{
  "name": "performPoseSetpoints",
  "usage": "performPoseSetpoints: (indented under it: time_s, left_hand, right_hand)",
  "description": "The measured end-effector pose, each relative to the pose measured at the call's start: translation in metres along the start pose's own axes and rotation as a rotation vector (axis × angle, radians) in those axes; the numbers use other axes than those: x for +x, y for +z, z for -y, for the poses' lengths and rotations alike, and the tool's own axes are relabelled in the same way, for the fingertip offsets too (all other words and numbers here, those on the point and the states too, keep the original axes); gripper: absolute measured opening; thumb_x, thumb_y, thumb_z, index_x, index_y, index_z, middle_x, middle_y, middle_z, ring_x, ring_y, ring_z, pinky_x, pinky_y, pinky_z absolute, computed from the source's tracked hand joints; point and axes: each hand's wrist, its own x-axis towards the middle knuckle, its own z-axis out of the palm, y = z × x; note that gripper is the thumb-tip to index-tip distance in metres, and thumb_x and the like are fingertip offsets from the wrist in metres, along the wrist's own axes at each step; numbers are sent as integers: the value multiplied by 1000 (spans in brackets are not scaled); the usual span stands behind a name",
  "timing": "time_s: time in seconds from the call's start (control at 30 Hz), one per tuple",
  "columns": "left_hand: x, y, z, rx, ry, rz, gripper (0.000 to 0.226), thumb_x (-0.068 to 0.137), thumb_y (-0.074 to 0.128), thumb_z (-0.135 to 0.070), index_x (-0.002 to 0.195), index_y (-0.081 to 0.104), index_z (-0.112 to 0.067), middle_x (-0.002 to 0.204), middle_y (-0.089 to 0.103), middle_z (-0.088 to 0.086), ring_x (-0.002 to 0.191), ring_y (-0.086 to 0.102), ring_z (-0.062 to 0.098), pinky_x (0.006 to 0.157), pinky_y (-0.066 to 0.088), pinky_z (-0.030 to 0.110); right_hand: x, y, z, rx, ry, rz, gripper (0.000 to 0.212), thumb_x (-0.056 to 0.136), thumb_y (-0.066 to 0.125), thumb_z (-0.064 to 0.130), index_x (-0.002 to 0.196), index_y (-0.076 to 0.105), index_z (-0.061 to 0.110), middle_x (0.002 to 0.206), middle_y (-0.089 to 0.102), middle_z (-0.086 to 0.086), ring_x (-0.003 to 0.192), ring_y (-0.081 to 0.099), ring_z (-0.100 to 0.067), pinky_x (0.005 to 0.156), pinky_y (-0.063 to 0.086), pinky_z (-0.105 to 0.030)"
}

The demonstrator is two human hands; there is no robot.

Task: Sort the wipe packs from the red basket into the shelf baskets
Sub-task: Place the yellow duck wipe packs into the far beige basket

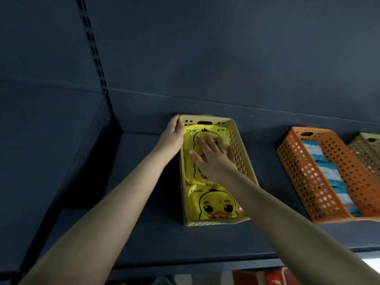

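Inside the yellow basket (244,161) on the dark shelf (144,233) lie glossy yellow wipe packs printed with a cartoon duck face: one pack (216,204) at the near end, with more overlapping toward the far end. The right hand (213,157) rests flat on the middle packs, fingers (202,144) straight and spread, gripping nothing. The left hand (173,136) lies against the outside of this basket's left wall at the far corner, fingers roughly straight. To the right of the yellow basket stands an orange basket (304,173) holding blue-and-white packs (329,171), with an olive basket (366,149) just beyond it.
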Motion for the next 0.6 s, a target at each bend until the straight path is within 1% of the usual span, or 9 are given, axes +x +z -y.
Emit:
performPoseSetpoints:
  time_s: [0.07,0.17,0.23,0.3,0.37,0.4,0.47,0.53,0.6]
  left_hand:
    - [-5,-14,-7,54,-3,18,54,102,38,-42,151,29,-20,156,33,2,141,34,17,111,25,27]
    - [-24,-30,-25,189,76,-14,54,99,46,-38,147,37,-14,149,43,5,136,42,19,111,31,31]
    - [-46,-29,-42,344,185,-46,51,98,49,-37,144,42,-15,146,47,5,132,45,21,108,34,32]
    - [-74,-15,-59,455,294,-89,47,98,50,-35,141,46,-16,144,49,5,130,47,22,103,36,31]
    - [-104,12,-74,495,395,-134,43,98,51,-33,138,50,-17,141,50,5,127,49,23,101,38,32]
    - [-121,29,-79,495,445,-158,40,98,51,-31,136,51,-17,139,52,4,125,50,23,100,39,33]
    - [-159,69,-85,485,552,-190,36,97,52,-27,131,55,-16,135,56,4,124,51,25,101,39,34]
    - [-203,115,-84,459,653,-177,35,95,54,-22,129,57,-12,133,57,6,123,51,26,104,37,34]
    - [-249,163,-75,444,715,-149,37,93,57,-20,128,57,-8,134,57,10,125,50,27,107,35,36]
  right_hand:
    - [-11,-20,-4,102,-17,-51,73,92,31,67,153,5,36,162,-8,7,149,-11,-22,119,4,-53]
    - [-35,-54,-18,116,-110,-179,71,93,45,57,153,18,30,162,8,2,149,7,-24,119,19,-51]
    - [-61,-76,-35,125,-156,-264,67,93,48,52,151,24,28,161,15,-1,148,14,-25,117,23,-51]
    - [-95,-93,-58,127,-161,-378,64,93,52,47,149,30,25,159,23,-3,147,21,-25,116,26,-47]
    - [-141,-106,-87,112,-118,-512,60,92,55,43,146,37,22,154,35,-4,142,33,-23,114,29,-37]
    - [-168,-110,-103,110,-86,-573,58,92,56,41,144,41,21,150,43,-5,138,39,-23,110,33,-33]
    - [-227,-111,-138,117,0,-643,53,92,55,41,142,45,24,140,53,-5,128,49,-26,100,38,-31]
    - [-291,-101,-180,150,101,-628,52,94,53,41,142,44,27,136,56,-3,121,53,-26,90,41,-31]
    - [-352,-84,-218,230,173,-591,50,95,53,38,142,45,25,134,57,-4,119,55,-26,86,42,-31]
